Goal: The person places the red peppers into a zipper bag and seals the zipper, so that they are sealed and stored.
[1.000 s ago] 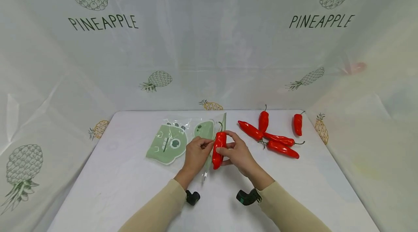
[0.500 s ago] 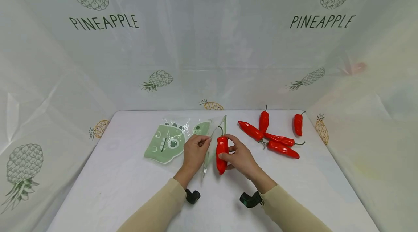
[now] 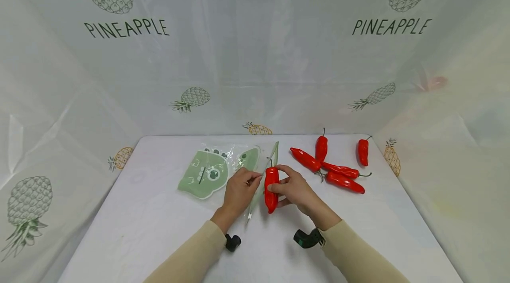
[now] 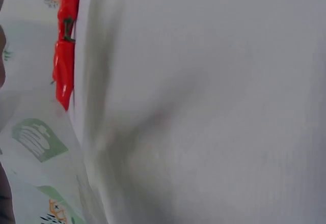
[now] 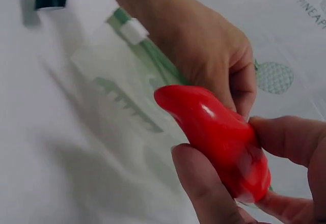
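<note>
While gripped: pepper (image 3: 271, 183) in right hand (image 3: 293, 188)

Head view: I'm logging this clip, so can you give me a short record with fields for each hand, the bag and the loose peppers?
right hand: grips a red pepper, stem end away from the person
left hand: pinches the edge of the clear zip bag
bag: lies on the white table, green cartoon print
loose peppers: five, red, to the right of the hands
</note>
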The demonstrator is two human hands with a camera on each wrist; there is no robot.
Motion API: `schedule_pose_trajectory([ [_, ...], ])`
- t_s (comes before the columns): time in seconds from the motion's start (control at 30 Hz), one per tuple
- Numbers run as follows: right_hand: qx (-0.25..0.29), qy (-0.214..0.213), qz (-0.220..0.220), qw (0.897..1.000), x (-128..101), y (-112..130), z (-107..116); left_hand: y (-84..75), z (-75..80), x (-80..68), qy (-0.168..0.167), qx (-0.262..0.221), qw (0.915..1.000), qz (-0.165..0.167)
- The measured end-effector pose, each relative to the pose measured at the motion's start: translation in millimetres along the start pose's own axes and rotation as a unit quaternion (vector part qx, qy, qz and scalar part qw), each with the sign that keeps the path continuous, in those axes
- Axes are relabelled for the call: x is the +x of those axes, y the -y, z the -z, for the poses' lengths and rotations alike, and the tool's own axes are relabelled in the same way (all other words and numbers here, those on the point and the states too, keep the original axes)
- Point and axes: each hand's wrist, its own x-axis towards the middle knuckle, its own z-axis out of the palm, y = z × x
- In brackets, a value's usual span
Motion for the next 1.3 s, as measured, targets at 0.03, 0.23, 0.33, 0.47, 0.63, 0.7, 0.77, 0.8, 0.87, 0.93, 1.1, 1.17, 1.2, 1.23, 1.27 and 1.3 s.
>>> schedule_pose_trajectory([
  [0.03,0.007,-0.007,0.000,1.000,1.4,1.2,0.3,-0.8,-0.1,-1.3,0.005,0.003,1.0000,-0.008],
  [0.23,0.029,-0.058,0.002,0.998,7.2,3.7,-1.2,-5.6,-1.1,-5.8,0.012,-0.018,0.9996,-0.019],
  [0.33,-0.052,-0.088,0.017,0.995,8.6,1.1,-3.7,-8.0,-0.4,-5.7,-0.003,-0.035,0.9992,-0.021],
  [0.47,-0.210,-0.102,0.041,0.972,8.6,-0.7,-5.6,-12.1,1.6,-3.7,-0.023,-0.059,0.9978,-0.020],
  [0.63,-0.174,-0.072,0.033,0.982,9.4,2.5,-3.1,-16.6,2.3,-4.7,-0.020,-0.063,0.9977,-0.015],
  [0.7,-0.102,-0.067,0.022,0.992,10.6,4.5,-1.8,-17.8,2.7,-6.9,-0.012,-0.060,0.9981,-0.011],
  [0.77,-0.031,-0.066,0.015,0.997,11.7,5.6,-0.6,-18.5,2.9,-9.4,-0.003,-0.062,0.9981,-0.006],
  [0.8,0.000,-0.066,0.012,0.998,12.3,5.9,-0.4,-18.9,3.0,-10.4,0.000,-0.064,0.9979,-0.004],
  [0.87,0.051,-0.071,0.004,0.996,13.7,5.2,-0.7,-19.0,3.2,-12.3,0.004,-0.073,0.9973,0.002],
  [0.93,0.091,-0.079,0.001,0.993,14.8,3.2,-2.6,-18.8,3.0,-13.2,0.003,-0.085,0.9963,0.004],
  [1.1,0.120,-0.108,0.038,0.986,15.1,-5.3,-14.9,-17.8,2.9,-13.1,-0.002,-0.107,0.9941,0.014],
  [1.17,0.083,-0.119,0.061,0.988,14.5,-8.8,-21.3,-17.8,3.8,-12.0,-0.003,-0.111,0.9936,0.018],
  [1.2,0.056,-0.124,0.069,0.988,14.7,-10.9,-24.3,-18.1,4.5,-11.1,-0.005,-0.112,0.9935,0.020],
  [1.23,0.023,-0.130,0.078,0.988,14.6,-12.5,-26.9,-18.6,5.3,-10.0,-0.009,-0.115,0.9932,0.020],
  [1.27,-0.011,-0.135,0.082,0.987,14.3,-13.6,-28.9,-19.3,6.4,-8.8,-0.013,-0.117,0.9928,0.022],
  [1.3,-0.042,-0.136,0.084,0.986,14.0,-14.4,-30.5,-19.9,7.5,-7.4,-0.019,-0.120,0.9922,0.024],
])
